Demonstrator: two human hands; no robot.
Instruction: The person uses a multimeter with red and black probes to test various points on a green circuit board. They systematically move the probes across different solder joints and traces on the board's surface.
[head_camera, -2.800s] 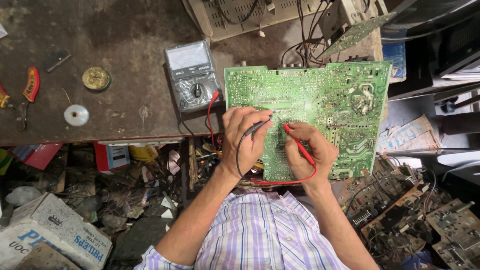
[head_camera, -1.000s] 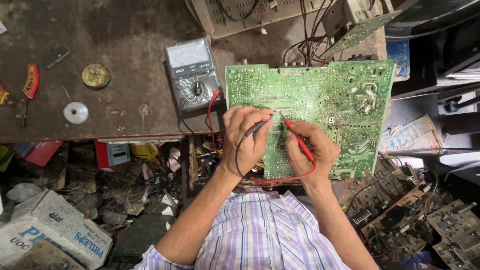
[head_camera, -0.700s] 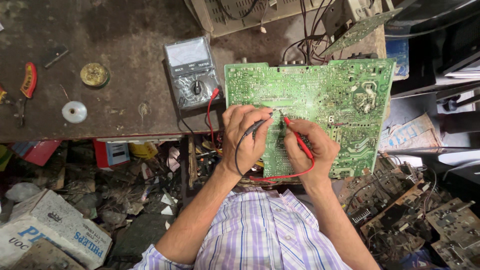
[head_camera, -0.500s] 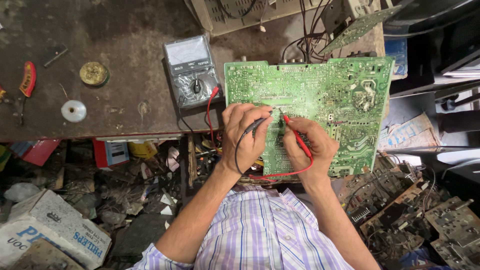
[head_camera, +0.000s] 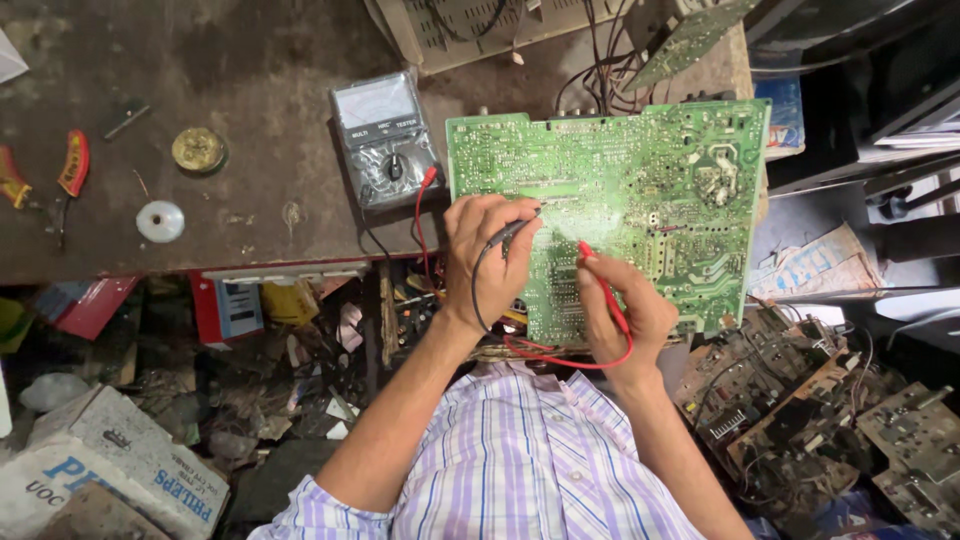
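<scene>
A large green circuit board (head_camera: 640, 190) lies solder side up at the bench's front edge. My left hand (head_camera: 488, 252) pinches a black test probe (head_camera: 512, 232), its tip touching the board. My right hand (head_camera: 622, 312) grips a red test probe (head_camera: 598, 276) whose tip rests on the board a little to the right. Red and black leads run from the probes back to a grey analogue multimeter (head_camera: 385, 140) that sits just left of the board.
On the dark bench (head_camera: 230, 120) lie red-handled pliers (head_camera: 72, 165), a brass disc (head_camera: 198, 150) and a white disc (head_camera: 160, 221). A beige casing (head_camera: 480, 25) with wires stands behind. Scrap boards (head_camera: 800, 400) pile at the right, boxes and clutter under the bench at the left.
Both hands stay on the board with the probes; the red probe tip has shifted only slightly. The view has drifted a little.
</scene>
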